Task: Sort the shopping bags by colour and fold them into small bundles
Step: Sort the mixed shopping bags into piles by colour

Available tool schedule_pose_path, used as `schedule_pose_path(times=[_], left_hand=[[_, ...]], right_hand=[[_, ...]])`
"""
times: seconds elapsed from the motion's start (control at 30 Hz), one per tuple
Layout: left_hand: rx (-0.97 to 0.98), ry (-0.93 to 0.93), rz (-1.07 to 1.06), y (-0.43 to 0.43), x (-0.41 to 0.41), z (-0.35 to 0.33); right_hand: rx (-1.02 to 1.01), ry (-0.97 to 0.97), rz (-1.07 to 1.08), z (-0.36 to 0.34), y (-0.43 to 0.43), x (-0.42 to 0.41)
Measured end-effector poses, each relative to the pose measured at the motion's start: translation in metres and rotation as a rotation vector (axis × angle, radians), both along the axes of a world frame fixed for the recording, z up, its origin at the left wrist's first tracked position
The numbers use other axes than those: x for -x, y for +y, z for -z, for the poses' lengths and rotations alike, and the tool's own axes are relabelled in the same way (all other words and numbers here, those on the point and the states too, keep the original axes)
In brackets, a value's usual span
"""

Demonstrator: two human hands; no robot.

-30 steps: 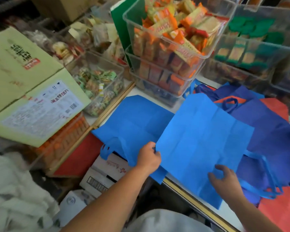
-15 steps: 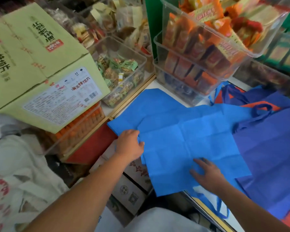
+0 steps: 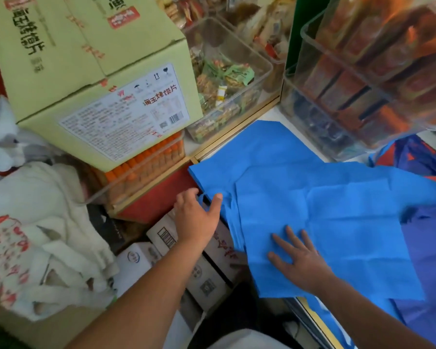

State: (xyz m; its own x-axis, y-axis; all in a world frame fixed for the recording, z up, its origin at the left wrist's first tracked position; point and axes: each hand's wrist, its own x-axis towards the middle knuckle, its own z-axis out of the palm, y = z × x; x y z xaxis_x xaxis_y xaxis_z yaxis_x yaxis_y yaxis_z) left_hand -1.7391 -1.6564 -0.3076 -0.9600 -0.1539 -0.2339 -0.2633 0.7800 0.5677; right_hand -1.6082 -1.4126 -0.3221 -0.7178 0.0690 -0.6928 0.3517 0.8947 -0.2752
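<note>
— Where's the light-blue bag (image 3: pixel 337 222)?
— Flat at the counter's (image 3: pixel 237 129) near-left corner, right hand (image 3: pixel 300 264) spread on it.
— The left hand (image 3: pixel 198 217)?
— At the bag's left edge; grip unclear.
</note>
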Motion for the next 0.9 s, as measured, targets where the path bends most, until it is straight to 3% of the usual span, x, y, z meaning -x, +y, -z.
schedule_pose_path(times=[0.07,0.13,0.3,0.43,0.5,0.6,0.7,0.77,0.83,0.9], left_hand=[[-0.223,-0.290,-0.169,0.006,0.018,0.007],[-0.483,-0.430,-0.393,0.014,0.027,0.014],[-0.540,-0.313,-0.378,0.018,0.007,0.021],[-0.668,-0.348,-0.392,0.017,-0.006,-0.003],[-0.629,-0.261,-0.291,0.014,-0.015,-0.009],[-0.226,-0.077,-0.035,0.007,-0.033,-0.010],[0.024,0.255,0.233,0.008,-0.044,-0.021],[-0.013,0.340,0.456,0.017,-0.055,-0.019],[-0.087,0.207,0.636,0.031,-0.069,-0.008],[-0.076,-0.007,0.750,0.045,-0.082,0.005]], right_hand=[[-0.020,-0.034,-0.019,0.001,-0.002,-0.002],[-0.017,0.002,-0.063,0.003,0.000,-0.006],[-0.021,-0.008,-0.051,0.001,0.007,-0.001],[-0.122,-0.082,-0.004,-0.005,-0.013,0.011],[-0.091,-0.076,0.026,0.000,-0.027,0.029],[0.135,-0.017,0.123,0.003,-0.046,0.061],[0.443,0.228,0.341,-0.006,-0.045,0.073],[0.347,0.416,0.432,-0.011,-0.026,0.060],[0.128,0.491,0.514,-0.008,0.002,0.034],[-0.086,0.408,0.624,-0.004,0.030,0.002]])
